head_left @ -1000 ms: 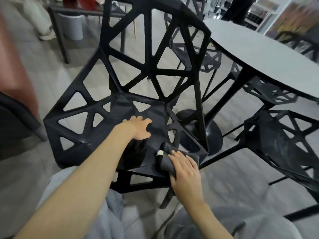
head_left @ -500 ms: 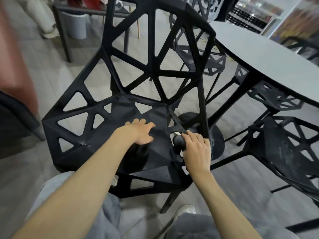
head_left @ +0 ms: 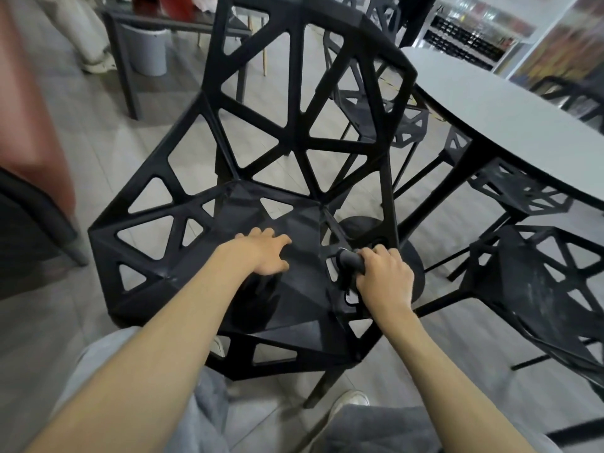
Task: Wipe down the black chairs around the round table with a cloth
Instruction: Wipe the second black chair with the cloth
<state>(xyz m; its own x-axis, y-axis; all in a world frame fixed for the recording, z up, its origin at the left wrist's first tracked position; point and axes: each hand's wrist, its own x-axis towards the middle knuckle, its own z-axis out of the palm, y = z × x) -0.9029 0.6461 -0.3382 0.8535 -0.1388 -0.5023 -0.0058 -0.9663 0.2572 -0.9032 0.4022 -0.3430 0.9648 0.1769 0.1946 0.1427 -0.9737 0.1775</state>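
Most of the cloth [head_left: 349,260] is hidden inside the right hand [head_left: 384,281], fingers curled tight round it; only a dark bunched end shows, pressed to the right seat edge of the black chair [head_left: 294,152]. Left hand [head_left: 261,253] rests flat on the seat, fingers spread, holding nothing. Chair: matte, faceted, w/ triangular cut-outs. Round grey table [head_left: 510,125] cut off at right.

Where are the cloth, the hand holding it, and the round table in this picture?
cloth [head_left: 350,260], head view, on the dark bunched part left of the knuckles.
right hand [head_left: 385,282], head view, on the back of the hand.
round table [head_left: 510,125], head view, on the bare grey top.
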